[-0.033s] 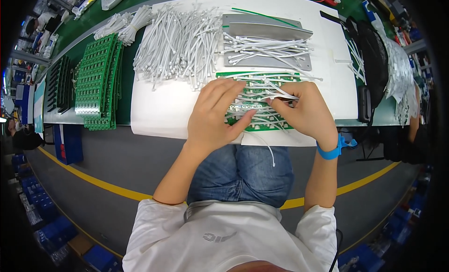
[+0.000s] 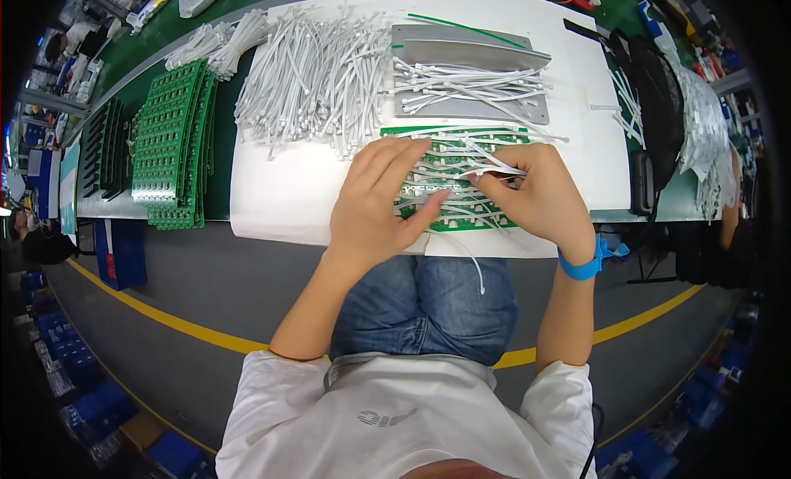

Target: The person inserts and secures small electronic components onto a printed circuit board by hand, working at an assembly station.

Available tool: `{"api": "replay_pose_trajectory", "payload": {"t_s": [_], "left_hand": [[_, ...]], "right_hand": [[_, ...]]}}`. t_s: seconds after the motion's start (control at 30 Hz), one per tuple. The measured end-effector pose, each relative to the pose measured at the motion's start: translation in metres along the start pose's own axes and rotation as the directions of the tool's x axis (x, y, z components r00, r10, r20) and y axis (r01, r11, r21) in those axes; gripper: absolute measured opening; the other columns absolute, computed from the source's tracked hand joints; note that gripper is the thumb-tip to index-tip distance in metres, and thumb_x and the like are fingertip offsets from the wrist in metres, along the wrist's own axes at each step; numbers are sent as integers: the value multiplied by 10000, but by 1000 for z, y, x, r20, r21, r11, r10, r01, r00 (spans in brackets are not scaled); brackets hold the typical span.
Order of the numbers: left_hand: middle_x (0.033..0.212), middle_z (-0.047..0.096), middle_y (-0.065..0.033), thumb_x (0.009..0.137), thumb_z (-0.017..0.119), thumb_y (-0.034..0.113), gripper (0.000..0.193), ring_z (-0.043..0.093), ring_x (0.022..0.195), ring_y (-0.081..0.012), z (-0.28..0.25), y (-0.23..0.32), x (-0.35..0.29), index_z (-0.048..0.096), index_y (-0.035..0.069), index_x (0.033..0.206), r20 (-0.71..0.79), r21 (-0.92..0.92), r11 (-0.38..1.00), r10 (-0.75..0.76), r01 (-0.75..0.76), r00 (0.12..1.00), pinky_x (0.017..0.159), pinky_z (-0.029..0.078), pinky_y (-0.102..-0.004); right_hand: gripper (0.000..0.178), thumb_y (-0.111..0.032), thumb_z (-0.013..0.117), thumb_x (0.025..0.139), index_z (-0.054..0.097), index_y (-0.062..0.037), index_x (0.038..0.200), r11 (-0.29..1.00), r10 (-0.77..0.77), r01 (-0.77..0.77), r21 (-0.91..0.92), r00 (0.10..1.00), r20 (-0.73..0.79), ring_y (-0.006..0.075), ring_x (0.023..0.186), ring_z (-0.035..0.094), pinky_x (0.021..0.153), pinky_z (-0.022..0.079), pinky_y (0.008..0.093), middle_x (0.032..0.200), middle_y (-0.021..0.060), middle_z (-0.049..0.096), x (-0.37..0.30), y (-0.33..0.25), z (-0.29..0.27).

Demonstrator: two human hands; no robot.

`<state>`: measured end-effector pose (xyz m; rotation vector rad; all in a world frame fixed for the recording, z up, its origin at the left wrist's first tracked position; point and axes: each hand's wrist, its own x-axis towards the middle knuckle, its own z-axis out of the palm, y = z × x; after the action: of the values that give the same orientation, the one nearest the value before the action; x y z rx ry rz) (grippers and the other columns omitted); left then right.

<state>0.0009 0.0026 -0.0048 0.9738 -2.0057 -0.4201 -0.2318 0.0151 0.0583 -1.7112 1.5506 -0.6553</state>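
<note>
A green circuit board (image 2: 461, 141) lies on the white mat (image 2: 280, 199) at the bench's near edge, with several white cable ties laced across it. My left hand (image 2: 375, 203) lies flat on the board's left half, fingers stretched out and thumb pointing right. My right hand (image 2: 535, 194), with a blue wristband (image 2: 581, 266), pinches one white cable tie (image 2: 498, 172) between thumb and fingers over the board's right half. One loose tie (image 2: 470, 265) hangs off the mat's edge over my lap.
A big heap of white cable ties (image 2: 313, 75) lies behind the board, and two grey metal plates (image 2: 478, 108) carry more ties. Stacks of green boards (image 2: 169, 145) stand on the left. A black fan-like object (image 2: 659, 108) and plastic bags (image 2: 704, 124) are on the right.
</note>
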Motion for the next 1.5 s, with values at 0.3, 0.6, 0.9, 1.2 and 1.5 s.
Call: {"api": "replay_pose_trajectory", "payload": {"t_s": [0.3,0.6,0.9,1.2,1.5], "left_hand": [[1109,755,-53,859,839,62,198,693,1103,-286,-5,-4,3,792,62,1052,-15,-138,990,19,-21,1000,1025,534,-444],[1108,748,-37,847,858,92,207,679,1108,-280,-2,-7,-3,791,76,1042,-56,-14,996,86,-87,995,1018,507,-452],[1273,705,-63,773,912,432,497,619,1254,-319,-4,1,-3,798,104,1129,70,114,985,124,-131,990,1144,432,-538],[1317,667,-115,641,940,608,790,592,1300,-380,-12,7,0,763,70,1190,170,57,992,102,-113,980,1224,378,-650],[1340,653,-112,619,967,540,788,579,1312,-384,-9,5,-1,743,67,1208,182,87,988,106,-124,978,1239,367,-656]], "right_hand": [[158,-97,778,922,769,53,876,952,60,-90,292,992,110,57,601,477,537,410,287,624,39,610,-1,-9,-1],[149,-113,778,850,721,25,854,987,-159,160,2,980,-122,288,610,661,591,503,387,714,163,685,2,-12,25],[189,-154,760,881,714,23,832,988,-10,-30,-150,966,-257,367,611,671,609,527,451,652,163,654,4,-5,31],[186,-131,760,888,695,28,815,990,2,-34,-137,974,-227,375,596,643,596,497,464,630,164,619,6,-11,31],[165,-97,760,894,669,30,842,991,-25,-2,-137,979,-201,378,621,639,607,492,468,675,172,627,5,-11,35]]}}
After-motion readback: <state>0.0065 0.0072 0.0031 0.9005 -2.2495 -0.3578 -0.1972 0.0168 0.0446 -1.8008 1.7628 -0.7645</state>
